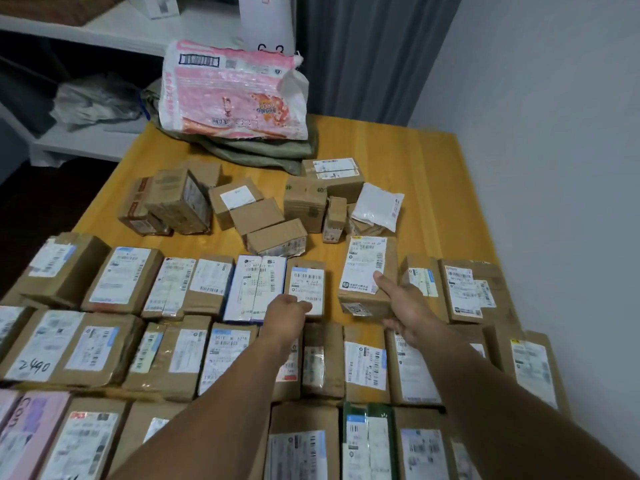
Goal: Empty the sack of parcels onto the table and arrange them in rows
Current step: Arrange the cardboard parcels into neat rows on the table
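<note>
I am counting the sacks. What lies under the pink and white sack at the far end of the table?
Under the pink and white sack lies a pile of folded grey-green sacking, resting on the table. The pink sack hides how many pieces there are.

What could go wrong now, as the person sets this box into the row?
1. The right hand holds the brown cardboard box with a white label tilted over a narrow gap; it may push the neighbouring boxes out of line.
2. The white plastic pouch lies on the loose heap of small brown boxes; a bump could make it slide.
</note>
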Motion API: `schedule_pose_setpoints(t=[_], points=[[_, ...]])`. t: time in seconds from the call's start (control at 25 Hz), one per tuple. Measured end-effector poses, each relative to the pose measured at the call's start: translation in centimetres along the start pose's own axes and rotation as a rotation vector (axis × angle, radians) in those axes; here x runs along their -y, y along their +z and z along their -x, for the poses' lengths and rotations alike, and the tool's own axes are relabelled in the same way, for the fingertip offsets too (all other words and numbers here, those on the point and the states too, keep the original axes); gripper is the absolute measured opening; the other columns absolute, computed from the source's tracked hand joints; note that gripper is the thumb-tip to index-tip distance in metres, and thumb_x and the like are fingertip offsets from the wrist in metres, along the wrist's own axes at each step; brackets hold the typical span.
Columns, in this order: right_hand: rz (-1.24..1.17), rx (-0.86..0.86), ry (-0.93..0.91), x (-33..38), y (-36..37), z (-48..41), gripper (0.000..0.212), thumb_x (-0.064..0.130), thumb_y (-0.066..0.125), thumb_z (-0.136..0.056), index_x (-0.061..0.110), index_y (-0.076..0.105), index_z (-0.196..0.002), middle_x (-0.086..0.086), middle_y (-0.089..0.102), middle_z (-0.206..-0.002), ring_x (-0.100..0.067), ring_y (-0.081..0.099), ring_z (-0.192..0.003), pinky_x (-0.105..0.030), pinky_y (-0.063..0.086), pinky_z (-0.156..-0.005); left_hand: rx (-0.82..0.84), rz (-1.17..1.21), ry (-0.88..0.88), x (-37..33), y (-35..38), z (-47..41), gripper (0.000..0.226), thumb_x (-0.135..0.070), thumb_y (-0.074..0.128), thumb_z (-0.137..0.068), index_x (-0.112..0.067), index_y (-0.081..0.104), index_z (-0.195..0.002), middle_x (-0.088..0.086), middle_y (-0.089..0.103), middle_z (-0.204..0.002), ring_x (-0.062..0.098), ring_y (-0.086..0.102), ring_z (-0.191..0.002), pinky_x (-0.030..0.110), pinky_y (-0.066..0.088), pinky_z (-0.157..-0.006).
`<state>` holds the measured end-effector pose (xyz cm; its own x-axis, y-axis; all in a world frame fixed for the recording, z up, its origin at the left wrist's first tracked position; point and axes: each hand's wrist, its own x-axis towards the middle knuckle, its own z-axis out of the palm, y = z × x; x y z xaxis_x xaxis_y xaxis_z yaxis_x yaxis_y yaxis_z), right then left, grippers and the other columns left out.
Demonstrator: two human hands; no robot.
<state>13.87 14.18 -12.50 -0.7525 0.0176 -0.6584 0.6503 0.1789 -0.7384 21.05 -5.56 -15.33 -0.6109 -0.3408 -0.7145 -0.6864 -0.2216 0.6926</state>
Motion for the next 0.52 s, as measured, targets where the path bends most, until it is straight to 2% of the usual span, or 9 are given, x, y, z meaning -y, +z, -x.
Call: schedule_pose_setpoints(t=[0.16, 0.32, 0.44, 0.52], points=[[0.039, 0.075, 0.044, 0.3, 0.6, -4.2, 0.058, 0.049, 0.070, -0.090, 0.022, 0.050, -0.138, -0.002, 0.066, -0.127, -0.026, 0.062, -0.116, -0.052, 0.048, -0.106, -0.093, -0.301, 0.123, 0.5, 1.7, -3.5, 0.038, -0.009, 0.061, -0.093, -0.013, 0.055, -0.131, 0.010, 0.065, -0.121, 0.027, 0.064, -0.104, 0.034, 0.056, -0.077], [0.225, 0.128, 0.065, -0.7, 0.6, -8.1, 0.058, 0.054, 0.064, -0.093, 0.018, 0.051, -0.137, 0.000, 0.063, -0.127, -0.024, 0.057, -0.114, -0.047, 0.046, -0.103, -0.133, -0.479, 0.234, 0.1, 3.8, -5.5, 0.044, 0.001, 0.058, -0.092, -0.012, 0.054, -0.133, 0.008, 0.062, -0.122, 0.021, 0.060, -0.100, 0.030, 0.054, -0.077], [0.351, 0.176, 0.097, -0.8, 0.6, -9.9, 0.066, 0.060, 0.057, -0.095, 0.015, 0.049, -0.143, -0.004, 0.058, -0.138, -0.029, 0.053, -0.123, -0.040, 0.040, -0.096, -0.171, -0.569, 0.289, 0.0, 4.7, -6.9, 0.041, 0.005, 0.060, -0.087, -0.010, 0.058, -0.125, 0.008, 0.061, -0.117, 0.018, 0.057, -0.093, 0.020, 0.045, -0.064], [0.445, 0.227, 0.120, -0.9, 0.5, -10.4, 0.064, 0.059, 0.055, -0.095, 0.014, 0.052, -0.141, 0.000, 0.059, -0.135, -0.030, 0.054, -0.125, -0.039, 0.040, -0.097, -0.169, -0.606, 0.274, 0.4, 5.1, -7.8, 0.041, 0.004, 0.064, -0.084, -0.009, 0.059, -0.123, 0.010, 0.062, -0.116, 0.021, 0.059, -0.094, 0.026, 0.049, -0.067]])
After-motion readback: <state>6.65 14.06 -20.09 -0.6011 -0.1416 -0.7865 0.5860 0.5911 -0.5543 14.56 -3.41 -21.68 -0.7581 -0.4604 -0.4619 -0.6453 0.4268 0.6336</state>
